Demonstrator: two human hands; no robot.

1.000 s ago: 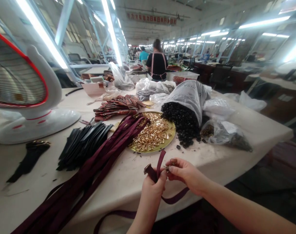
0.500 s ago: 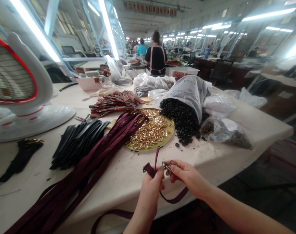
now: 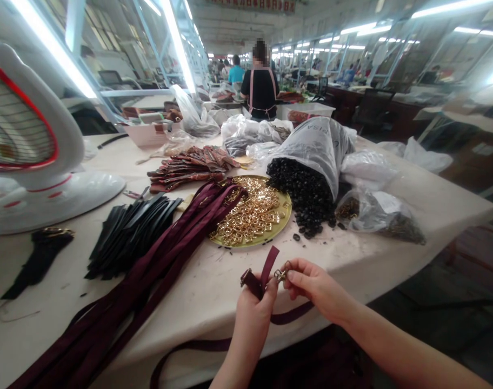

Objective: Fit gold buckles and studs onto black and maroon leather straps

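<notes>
Raised tip of flat dark-maroon fabric strap (image 3: 270, 263) shows broad side, edge-on half a second ago. Left hand (image 3: 255, 307) closed round strap, tip above thumb; right hand (image 3: 312, 282) pinches small brass-coloured metal clasp (image 3: 280, 275) beside left thumb.

Left grip (image 3: 252, 309) is curled tight, thumb (image 3: 270, 292) on top, right grip (image 3: 314, 283) pinches just beside it, right forearm (image 3: 396, 340) slanting in.

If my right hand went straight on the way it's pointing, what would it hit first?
Likely your left hand or the maroon strap it grips; depth leaves unclear which comes first.
</notes>
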